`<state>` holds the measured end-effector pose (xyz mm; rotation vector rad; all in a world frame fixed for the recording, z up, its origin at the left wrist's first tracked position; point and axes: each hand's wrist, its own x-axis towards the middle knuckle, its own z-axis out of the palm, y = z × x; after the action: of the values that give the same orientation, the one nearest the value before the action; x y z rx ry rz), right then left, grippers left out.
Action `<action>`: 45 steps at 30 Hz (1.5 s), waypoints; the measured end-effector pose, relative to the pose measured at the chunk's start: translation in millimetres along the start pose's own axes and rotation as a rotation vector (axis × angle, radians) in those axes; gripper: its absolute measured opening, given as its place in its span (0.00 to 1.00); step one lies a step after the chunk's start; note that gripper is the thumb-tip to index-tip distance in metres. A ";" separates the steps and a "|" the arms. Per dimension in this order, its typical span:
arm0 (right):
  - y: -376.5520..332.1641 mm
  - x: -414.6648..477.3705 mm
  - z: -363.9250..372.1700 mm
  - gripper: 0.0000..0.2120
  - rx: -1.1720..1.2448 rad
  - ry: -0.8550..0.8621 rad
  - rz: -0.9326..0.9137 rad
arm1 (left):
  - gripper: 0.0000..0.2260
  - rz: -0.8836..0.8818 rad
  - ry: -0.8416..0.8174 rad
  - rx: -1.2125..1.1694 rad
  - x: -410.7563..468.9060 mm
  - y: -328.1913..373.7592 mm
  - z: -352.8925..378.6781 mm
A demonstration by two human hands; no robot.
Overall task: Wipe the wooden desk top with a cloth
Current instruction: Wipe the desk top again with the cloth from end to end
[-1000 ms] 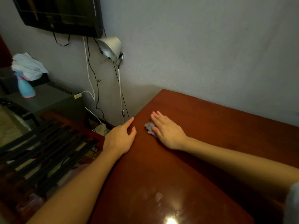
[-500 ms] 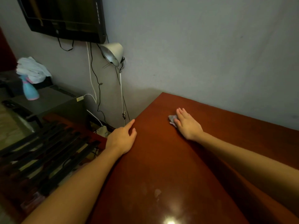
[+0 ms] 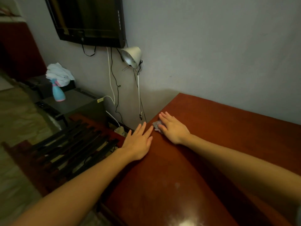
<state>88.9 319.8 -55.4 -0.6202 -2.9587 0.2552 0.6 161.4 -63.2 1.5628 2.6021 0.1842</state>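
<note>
The reddish-brown wooden desk top [image 3: 211, 144] fills the right half of the view, glossy with a light glare near the bottom. My right hand [image 3: 172, 129] lies flat with straight fingers on a small grey cloth [image 3: 156, 125], pressing it onto the desk near the left edge. Only the cloth's left part shows from under the fingers. My left hand [image 3: 138, 142] rests flat and open over the desk's left edge, just left of the cloth, its fingertips nearly touching it.
A wall lamp [image 3: 132, 57] and hanging cables [image 3: 114, 82] are beside the desk's far left corner, under a wall-mounted screen [image 3: 88, 20]. A dark slatted rack [image 3: 68, 149] stands left of the desk. A blue spray bottle [image 3: 57, 92] and white towels [image 3: 58, 74] sit on a low unit.
My right hand slid the cloth away toward the wall, then back left toward the desk's edge. My left hand shifted forward along the edge, closer to the cloth.
</note>
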 end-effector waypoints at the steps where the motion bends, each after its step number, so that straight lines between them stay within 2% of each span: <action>1: 4.3 7.8 -1.8 0.27 0.007 -0.003 0.017 | 0.23 0.000 0.001 -0.047 -4.1 -2.3 1.4; 7: 50.8 19.7 -11.5 0.28 0.024 0.017 0.166 | 0.22 -0.005 0.041 -0.105 -5.7 -4.7 3.9; 14: 47.8 -60.8 -15.3 0.28 -0.060 0.051 0.216 | 0.22 0.007 0.054 -0.117 -6.2 -3.7 6.4; 18: -0.2 -94.3 -5.9 0.27 -0.111 0.088 0.129 | 0.22 -0.010 0.027 -0.002 -5.9 0.7 -1.1; 20: -29.4 -91.9 2.0 0.27 -0.101 0.102 0.039 | 0.22 -0.017 -0.014 0.108 -6.4 4.6 -11.7; 23: -55.0 -71.9 12.2 0.26 -0.052 0.087 -0.029 | 0.22 -0.074 -0.054 0.147 -17.6 4.9 -28.2; 27: -46.1 -34.7 11.2 0.26 -0.017 0.042 -0.017 | 0.23 -0.174 -0.073 0.096 -64.1 -12.8 -37.3; 32: -14.4 -14.6 -4.9 0.26 0.004 0.023 0.102 | 0.25 -0.204 -0.093 -0.068 -118.0 -37.0 -24.5; 34: -3.3 -23.4 -7.4 0.27 -0.015 0.021 0.126 | 0.25 -0.195 -0.060 -0.156 -121.0 -40.6 -13.6; 37: 8.4 -53.6 -8.2 0.27 -0.028 0.030 0.147 | 0.25 -0.176 0.031 -0.157 -116.5 -41.0 -4.9; 41: -6.6 -110.6 -7.9 0.27 -0.087 0.044 0.101 | 0.25 -0.164 0.071 -0.120 -115.0 -40.9 -1.8; 45: -60.2 -129.7 -0.4 0.26 -0.118 0.075 -0.034 | 0.25 -0.165 0.106 -0.103 -115.3 -40.5 0.6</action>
<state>183.7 212.8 -53.0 -0.5784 -2.9248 0.0532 19.3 40.7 -67.3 1.3324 2.7370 0.3907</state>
